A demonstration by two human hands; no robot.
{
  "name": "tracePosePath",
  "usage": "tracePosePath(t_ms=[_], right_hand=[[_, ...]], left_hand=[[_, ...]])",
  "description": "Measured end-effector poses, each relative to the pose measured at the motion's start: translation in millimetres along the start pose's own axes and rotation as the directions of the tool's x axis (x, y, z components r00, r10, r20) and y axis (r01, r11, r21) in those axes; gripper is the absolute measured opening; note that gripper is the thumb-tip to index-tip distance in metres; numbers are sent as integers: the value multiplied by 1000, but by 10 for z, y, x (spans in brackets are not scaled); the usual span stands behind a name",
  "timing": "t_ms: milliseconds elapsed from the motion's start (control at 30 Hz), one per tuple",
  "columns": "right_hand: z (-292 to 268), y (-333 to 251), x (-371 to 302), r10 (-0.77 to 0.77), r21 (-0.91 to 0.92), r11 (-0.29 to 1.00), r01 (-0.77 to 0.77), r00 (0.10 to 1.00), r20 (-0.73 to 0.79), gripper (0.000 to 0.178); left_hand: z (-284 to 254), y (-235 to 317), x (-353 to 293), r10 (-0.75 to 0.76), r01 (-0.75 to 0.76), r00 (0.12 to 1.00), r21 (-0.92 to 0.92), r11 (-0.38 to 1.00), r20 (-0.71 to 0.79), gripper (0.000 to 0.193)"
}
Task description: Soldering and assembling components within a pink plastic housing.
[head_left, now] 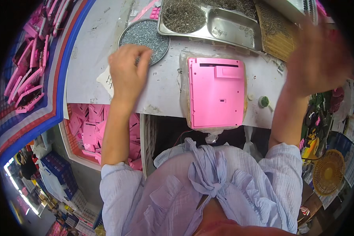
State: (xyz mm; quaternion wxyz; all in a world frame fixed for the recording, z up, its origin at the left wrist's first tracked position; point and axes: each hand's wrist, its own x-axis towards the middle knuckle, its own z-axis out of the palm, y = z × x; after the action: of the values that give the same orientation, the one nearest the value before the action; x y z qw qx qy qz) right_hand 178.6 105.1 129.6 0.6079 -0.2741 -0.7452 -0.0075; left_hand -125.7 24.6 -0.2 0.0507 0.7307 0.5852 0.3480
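Observation:
My left hand (129, 72) is over the near-left rim of a round metal dish (167, 54) filled with small silvery screws (147, 36). Its fingers are curled down toward the thumb, and whatever they pinch is hidden. At the far right, my right hand (318, 63) is raised and smeared by motion, so its fingers cannot be made out. Between the two hands a pink plastic casing (216, 92) lies flat on a plastic-wrapped pad (185, 67). The casing has a dark slot near its far edge and several small holes.
Beyond the casing stands a steel compartment tray (233, 33) of small metal parts, beside a brown board (277, 39). A small green round piece (264, 102) sits right of the casing. Below left is a crate of pink parts (92, 131); more pink pieces (29, 74) fill a striped-edged container.

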Motion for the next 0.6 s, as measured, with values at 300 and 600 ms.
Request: tracePosePath(t_ms=[300, 600], right_hand=[[81, -400, -798, -106, 485, 775, -405, 673, 732, 29], [-399, -462, -974, 85, 424, 714, -558, 670, 738, 22]], left_hand=[[-175, 908, -213, 124, 275, 883, -713, 645, 452, 14], [28, 1242, -206, 126, 710, 662, -672, 210, 739, 11]])
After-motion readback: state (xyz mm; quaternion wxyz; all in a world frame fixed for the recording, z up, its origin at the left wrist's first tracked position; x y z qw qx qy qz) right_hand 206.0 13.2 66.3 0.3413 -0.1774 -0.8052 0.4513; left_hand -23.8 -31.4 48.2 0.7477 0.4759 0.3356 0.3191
